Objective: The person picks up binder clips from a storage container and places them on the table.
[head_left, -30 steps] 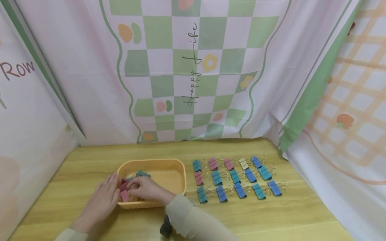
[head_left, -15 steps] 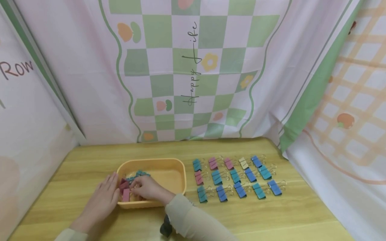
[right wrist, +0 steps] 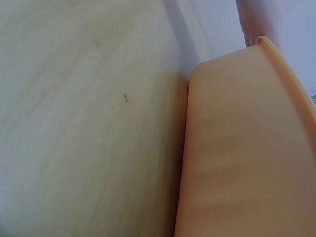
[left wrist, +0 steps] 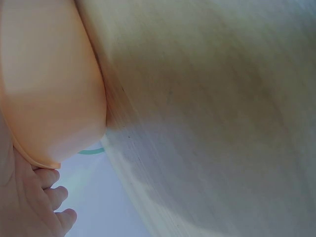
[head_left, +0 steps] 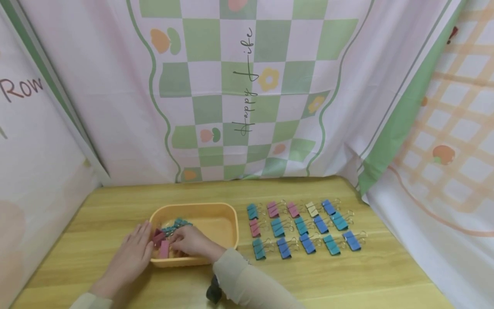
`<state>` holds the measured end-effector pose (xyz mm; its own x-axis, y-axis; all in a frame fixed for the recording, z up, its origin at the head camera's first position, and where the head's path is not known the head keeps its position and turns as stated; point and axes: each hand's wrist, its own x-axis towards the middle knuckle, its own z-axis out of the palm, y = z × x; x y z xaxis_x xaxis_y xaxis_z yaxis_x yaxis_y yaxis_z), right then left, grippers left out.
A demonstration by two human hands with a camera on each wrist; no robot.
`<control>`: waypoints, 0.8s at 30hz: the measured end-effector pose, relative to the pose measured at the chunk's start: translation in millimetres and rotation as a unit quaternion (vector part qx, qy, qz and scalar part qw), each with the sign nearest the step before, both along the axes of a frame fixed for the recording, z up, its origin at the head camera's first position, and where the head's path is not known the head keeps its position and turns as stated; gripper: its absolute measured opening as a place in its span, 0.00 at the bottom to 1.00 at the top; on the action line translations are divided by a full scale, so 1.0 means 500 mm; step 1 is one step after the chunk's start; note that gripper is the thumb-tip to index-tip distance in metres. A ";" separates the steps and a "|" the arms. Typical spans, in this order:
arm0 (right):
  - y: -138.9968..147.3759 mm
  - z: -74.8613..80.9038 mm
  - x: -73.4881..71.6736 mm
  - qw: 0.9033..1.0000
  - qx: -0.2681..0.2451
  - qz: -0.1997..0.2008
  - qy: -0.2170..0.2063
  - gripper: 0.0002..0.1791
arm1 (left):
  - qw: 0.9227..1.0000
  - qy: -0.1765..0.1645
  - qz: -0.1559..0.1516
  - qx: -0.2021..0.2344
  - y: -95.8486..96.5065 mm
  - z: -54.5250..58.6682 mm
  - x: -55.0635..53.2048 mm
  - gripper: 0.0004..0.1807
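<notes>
My left hand (head_left: pixel 130 255) rests with straight fingers against the left rim of a yellow-orange plastic tray (head_left: pixel 217 219). In the left wrist view its fingers (left wrist: pixel 57 196) lie along the tray's outer wall (left wrist: pixel 54 84). Inside the tray my right hand (head_left: pixel 191 241) reaches in from the right, thumb and fingers bent at a pink binder clip (head_left: pixel 164 249) that it pinches; the fingertips are partly hidden. Around it lie a darker red clip (head_left: pixel 158 238) and several teal clips (head_left: pixel 179 222). The right wrist view shows just the tray's side (right wrist: pixel 247 143), the tabletop and part of the left hand.
To the right of the tray, several binder clips stand in three rows, among them a cream one (head_left: pixel 311 209) and a blue one (head_left: pixel 351 241). A black object (head_left: pixel 214 291) sits by the right sleeve. Curtains (head_left: pixel 239 103) close off the wooden table's (head_left: pixel 308 281) back and sides.
Within the tray, my right hand has shifted slightly to the right, and the pink binder clip has moved right with it and turned more upright. My left hand has stayed on the rim.
</notes>
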<state>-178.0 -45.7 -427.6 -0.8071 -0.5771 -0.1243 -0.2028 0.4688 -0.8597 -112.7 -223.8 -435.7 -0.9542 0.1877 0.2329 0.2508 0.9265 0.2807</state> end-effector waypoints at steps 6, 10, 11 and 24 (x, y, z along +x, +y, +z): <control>0.017 0.000 -0.004 1.000 -0.020 -0.007 -0.014 0.02 | 1.000 0.003 0.000 -0.003 0.000 0.000 0.001 0.28; 0.036 0.000 -0.008 0.999 -0.039 -0.008 -0.027 0.03 | 1.000 0.003 -0.002 0.000 0.000 0.001 0.001 0.29; 0.041 0.001 -0.009 0.999 -0.042 -0.008 -0.031 0.03 | 1.000 0.003 -0.002 -0.001 0.000 0.001 0.001 0.29; 0.123 0.048 -0.027 0.998 -0.054 -0.008 -0.025 0.05 | 1.000 0.006 -0.004 0.000 0.000 0.002 0.001 0.29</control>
